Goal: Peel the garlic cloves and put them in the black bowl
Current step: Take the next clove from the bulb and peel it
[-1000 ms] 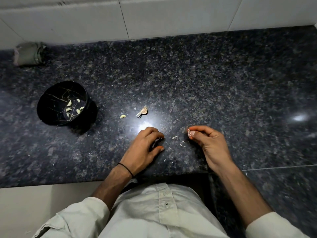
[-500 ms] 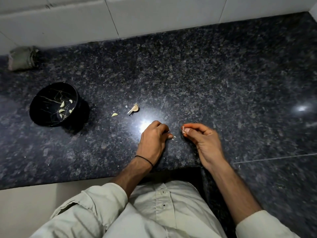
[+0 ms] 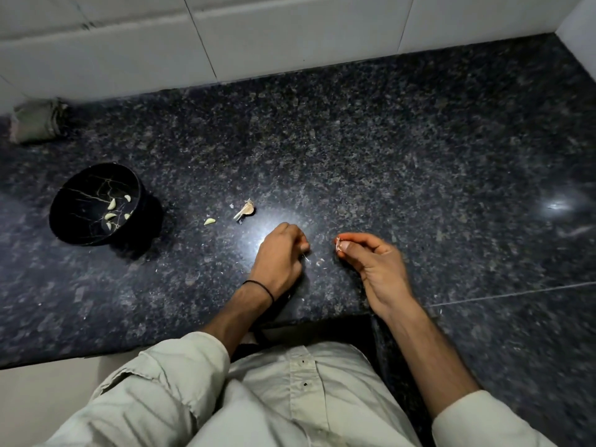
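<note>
Probably a home kitchen, dark speckled granite counter [image 3: 354, 140], white tiled wall [image 3: 290, 37]

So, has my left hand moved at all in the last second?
Yes. Judged against the garlic husk, the left hand has shifted right, closer to the right hand, which pinches a garlic clove.

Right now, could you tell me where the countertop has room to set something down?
Widest bare granite: right of the right hand, back to the tiled wall. Also between black bowl and front edge. Crowded: peeled clove, garlic piece, and skin scraps beside the left hand.
</note>
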